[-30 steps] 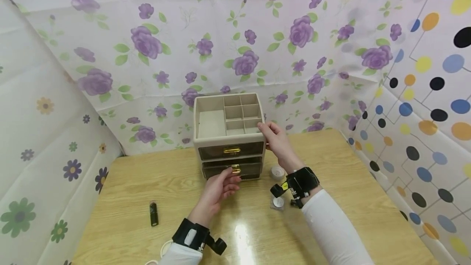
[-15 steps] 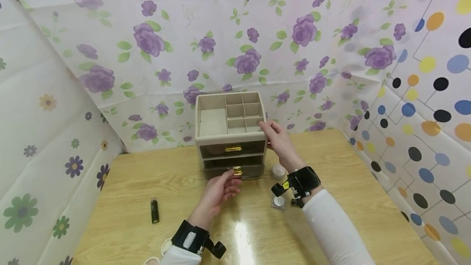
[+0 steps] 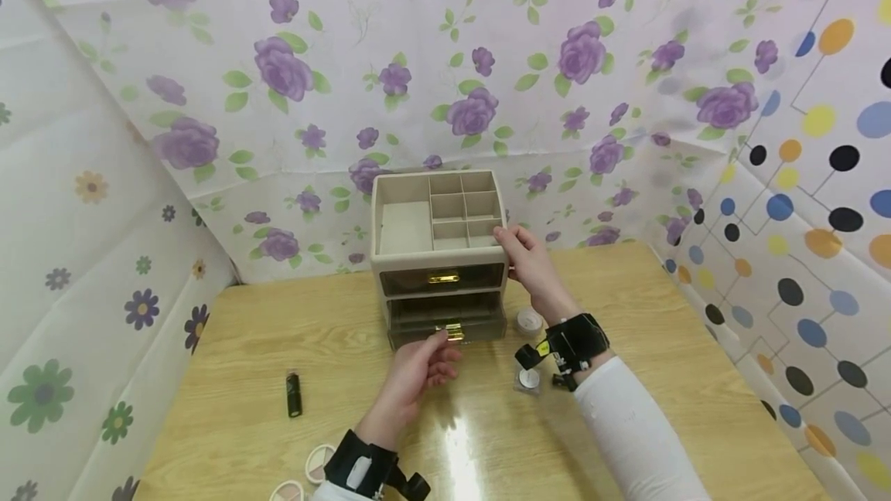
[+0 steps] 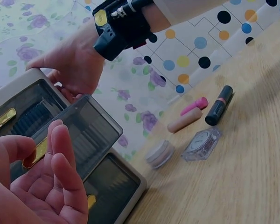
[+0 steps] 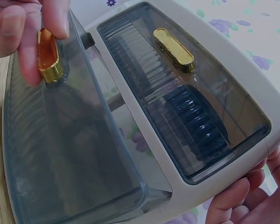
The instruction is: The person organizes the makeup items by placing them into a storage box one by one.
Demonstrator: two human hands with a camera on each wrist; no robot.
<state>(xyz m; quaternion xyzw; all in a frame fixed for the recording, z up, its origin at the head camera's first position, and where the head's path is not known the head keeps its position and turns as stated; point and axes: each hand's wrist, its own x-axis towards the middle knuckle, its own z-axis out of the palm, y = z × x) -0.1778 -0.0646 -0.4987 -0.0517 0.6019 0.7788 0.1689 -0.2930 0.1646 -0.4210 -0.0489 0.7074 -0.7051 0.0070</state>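
Observation:
A cream desktop organizer point(image 3: 438, 257) stands against the back cloth, with an open divided top and smoky see-through drawers. Its middle drawer point(image 5: 79, 140) is pulled partly out; the upper drawer point(image 5: 186, 93) and the lower drawer point(image 4: 109, 186) are closed. My left hand point(image 3: 416, 373) pinches the middle drawer's gold handle point(image 5: 49, 58) between thumb and fingers. At the organizer's right side, my right hand point(image 3: 532, 265) grips its edge, thumb at the top rim and fingers along the side wall.
Right of the organizer lie a round jar point(image 4: 159, 154), a clear square case point(image 4: 201, 144), a beige tube point(image 4: 184, 120), a pink tube point(image 4: 194, 106) and a dark tube point(image 4: 219, 105). A dark lipstick-like tube point(image 3: 294, 394) and round palettes point(image 3: 319, 462) lie to the left.
The middle drawer has slid further out toward me, with my left hand on its handle. My right hand keeps its grip on the organizer's side.

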